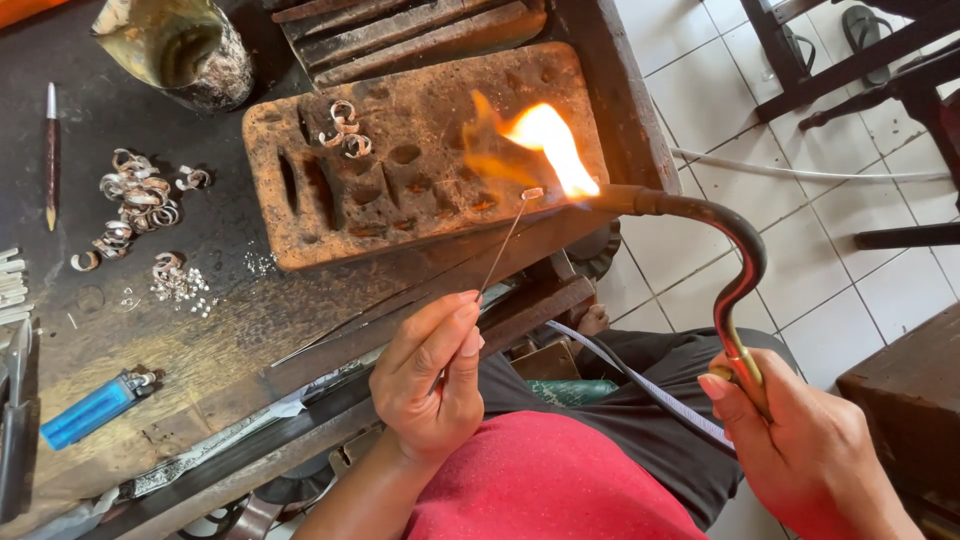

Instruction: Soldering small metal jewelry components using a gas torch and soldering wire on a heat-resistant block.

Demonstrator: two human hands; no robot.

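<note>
Seen from above, a person sits at a dark, scorched bench (pixel 230 330), red cloth over the lap. The left hand (pixel 430 375) pinches a thin wire (pixel 503 245) between thumb and fingers (pixel 468 308), gripping it firmly near its lower end. The wire slants up and to the right, and a small pale metal piece (pixel 533 193) sits at its tip, just above the right edge of a pitted, rust-brown block (pixel 420 150). The right hand (pixel 800 450) is closed round the brass handle of a curved torch (pixel 735 265), whose nozzle points left. Its orange-yellow flame (pixel 545 145) licks over the small piece and the block behind it. The step in hand looks like heating, perhaps soldering, the piece on the wire tip; whether the piece touches the block cannot be told. The next move would seem to call for a steady left hand and a flame held on the piece only as long as needed, since so small a part could overheat quickly. Farther left on the bench lie curled silver rings (pixel 135 205) in a loose heap, with two more rings (pixel 345 128) on the block. A blue lighter (pixel 95 408) lies near the bench's front edge, and a dented metal cup (pixel 180 50) stands at the back. White floor tiles (pixel 830 230) show on the right.
</note>
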